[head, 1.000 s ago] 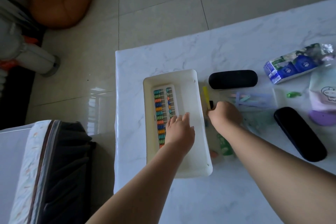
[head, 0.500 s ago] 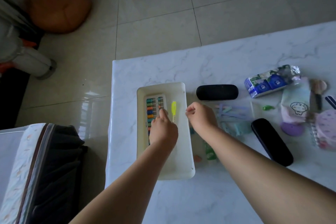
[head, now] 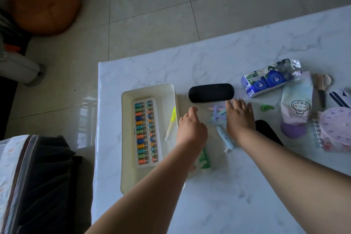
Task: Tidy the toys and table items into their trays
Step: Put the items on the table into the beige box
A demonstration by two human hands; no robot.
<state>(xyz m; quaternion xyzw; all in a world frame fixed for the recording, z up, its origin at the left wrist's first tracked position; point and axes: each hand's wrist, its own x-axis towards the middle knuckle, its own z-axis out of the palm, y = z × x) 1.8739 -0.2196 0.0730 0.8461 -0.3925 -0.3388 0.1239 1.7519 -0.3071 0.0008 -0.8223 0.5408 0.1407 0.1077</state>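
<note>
Right hand (head: 239, 115) spread over blurred pastel sticks (head: 218, 114); left hand (head: 190, 129) relaxed, grip holding nothing

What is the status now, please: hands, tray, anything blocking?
Left hand open, beside tray. Right hand open over pastel sticks. Abacus and yellow pen in tray. Black case lies just beyond the sticks.

Cream tray (head: 125, 157) on counter (head: 237, 195) w/ abacus (head: 146, 133) & yellow pen (head: 170, 123) inside; both hands, L (head: 190, 130) & R (head: 239, 118), fingers loose, over pastel sticks (head: 218, 113).
</note>
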